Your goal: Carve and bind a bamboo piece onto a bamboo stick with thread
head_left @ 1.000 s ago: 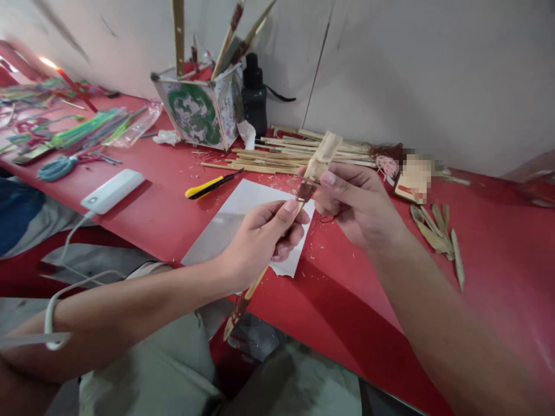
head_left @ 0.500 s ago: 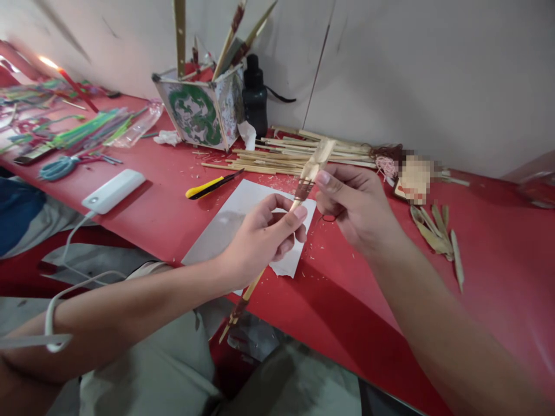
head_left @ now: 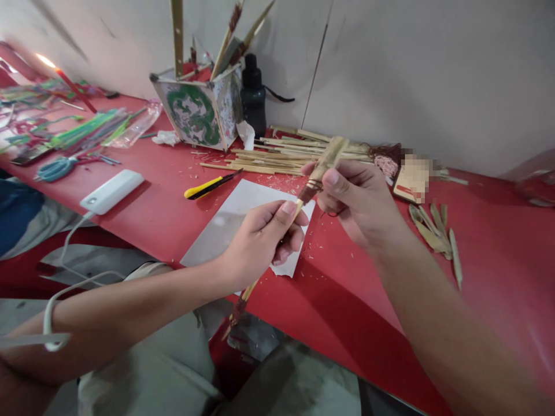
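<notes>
A slim bamboo stick [head_left: 250, 289] slants up between my hands, with brown thread wound near both ends. At its upper end a flat strip of dried leaf [head_left: 333, 155] is bound on by the brown thread [head_left: 309, 190]. My left hand [head_left: 271, 231] is closed round the stick just below this binding, thumb on top. My right hand [head_left: 353, 193] pinches at the leaf strip beside the binding, and a dark loop of thread hangs under its fingers. The stick's lower wrapped end shows beneath my left forearm, past the table edge.
Sheets of white paper [head_left: 221, 222] and a yellow cutter [head_left: 203, 188] lie on the red table [head_left: 489, 242]. Behind are bamboo sticks [head_left: 260, 162], a dragon-patterned box [head_left: 193, 115] and a black bottle [head_left: 254, 101]. Dried leaves [head_left: 437, 231] lie right; a lit candle [head_left: 76, 89] and white power bank [head_left: 113, 192] left.
The stick has turned about its length, so the leaf strip shows a greener face. My left thumb has shifted slightly up and left; my right fingers now reach behind the strip.
</notes>
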Demonstrator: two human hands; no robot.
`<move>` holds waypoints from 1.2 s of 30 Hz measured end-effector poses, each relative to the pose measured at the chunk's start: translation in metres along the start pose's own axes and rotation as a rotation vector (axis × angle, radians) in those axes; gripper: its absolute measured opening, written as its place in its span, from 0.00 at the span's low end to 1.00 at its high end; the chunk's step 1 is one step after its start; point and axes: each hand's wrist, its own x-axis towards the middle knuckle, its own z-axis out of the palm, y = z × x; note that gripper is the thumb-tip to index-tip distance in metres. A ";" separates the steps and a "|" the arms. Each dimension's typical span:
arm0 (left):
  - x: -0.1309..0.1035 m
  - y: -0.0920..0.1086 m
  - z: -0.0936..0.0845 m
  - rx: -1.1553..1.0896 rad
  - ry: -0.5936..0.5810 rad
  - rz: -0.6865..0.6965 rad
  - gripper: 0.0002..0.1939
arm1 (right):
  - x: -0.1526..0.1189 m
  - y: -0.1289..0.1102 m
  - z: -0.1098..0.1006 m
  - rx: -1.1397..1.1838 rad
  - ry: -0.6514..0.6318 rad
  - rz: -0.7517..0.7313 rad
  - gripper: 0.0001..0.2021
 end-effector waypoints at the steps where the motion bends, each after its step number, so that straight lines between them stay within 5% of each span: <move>1: 0.000 0.001 0.000 -0.038 -0.006 -0.022 0.19 | 0.000 0.000 0.000 0.001 0.000 0.003 0.12; 9: -0.003 0.010 0.003 -0.226 -0.059 -0.184 0.16 | 0.001 0.005 0.006 0.066 0.026 0.013 0.12; 22: 0.004 0.001 -0.002 -0.024 0.093 -0.022 0.17 | 0.000 0.003 0.004 -0.070 0.157 -0.017 0.18; 36: 0.002 0.006 -0.001 -0.166 0.064 -0.110 0.15 | -0.001 0.005 0.008 -0.018 0.142 0.028 0.16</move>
